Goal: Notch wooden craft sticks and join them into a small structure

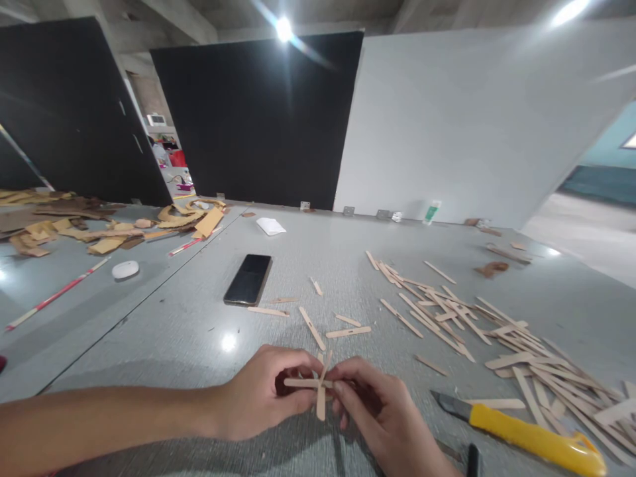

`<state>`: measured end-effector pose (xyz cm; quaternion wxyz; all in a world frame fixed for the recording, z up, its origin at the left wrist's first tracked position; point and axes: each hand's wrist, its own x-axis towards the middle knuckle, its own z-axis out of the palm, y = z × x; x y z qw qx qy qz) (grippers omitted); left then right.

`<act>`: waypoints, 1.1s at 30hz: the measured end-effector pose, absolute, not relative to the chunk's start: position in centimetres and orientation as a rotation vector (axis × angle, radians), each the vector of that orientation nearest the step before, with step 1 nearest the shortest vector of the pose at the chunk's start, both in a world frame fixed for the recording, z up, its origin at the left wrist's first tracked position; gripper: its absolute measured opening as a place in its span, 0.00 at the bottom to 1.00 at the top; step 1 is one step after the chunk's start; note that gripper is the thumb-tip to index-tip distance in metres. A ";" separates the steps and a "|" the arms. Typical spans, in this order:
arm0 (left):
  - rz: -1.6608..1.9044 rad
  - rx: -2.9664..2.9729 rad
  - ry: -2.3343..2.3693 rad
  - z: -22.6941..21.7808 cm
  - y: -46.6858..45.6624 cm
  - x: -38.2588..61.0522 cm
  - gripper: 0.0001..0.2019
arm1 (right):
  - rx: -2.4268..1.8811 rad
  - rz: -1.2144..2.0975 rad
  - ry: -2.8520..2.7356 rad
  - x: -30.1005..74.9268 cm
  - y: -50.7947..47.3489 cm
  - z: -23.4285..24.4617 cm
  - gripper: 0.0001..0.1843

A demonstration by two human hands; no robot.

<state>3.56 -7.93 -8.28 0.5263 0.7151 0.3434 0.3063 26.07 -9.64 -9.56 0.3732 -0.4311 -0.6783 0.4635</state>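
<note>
Near the front edge of the grey table [199,331], both hands pinch a small cross of wooden sticks [318,387]. My left hand [258,394] grips the left end of the horizontal stick with fingers curled. My right hand [377,411] pinches the crossing from the right side. One stick stands roughly upright across the flat one. Loose short sticks [318,328] lie just beyond the hands.
A large scatter of wooden sticks [497,331] covers the right side. A yellow utility knife [527,437] lies at the right front. A black phone [248,279] sits mid-table. A white mouse [125,269], red-white rods [54,297] and cardboard scraps [99,232] lie at left.
</note>
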 end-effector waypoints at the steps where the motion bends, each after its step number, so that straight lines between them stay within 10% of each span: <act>1: 0.738 1.721 0.819 -8.2 -8.0 3.6 0.05 | -1.099 1.176 -1.741 26.1 -9.6 -9.6 0.12; 33: 0.849 1.506 0.874 -9.2 -8.1 3.7 0.23 | -0.991 0.744 -1.889 26.2 -9.8 -9.3 0.09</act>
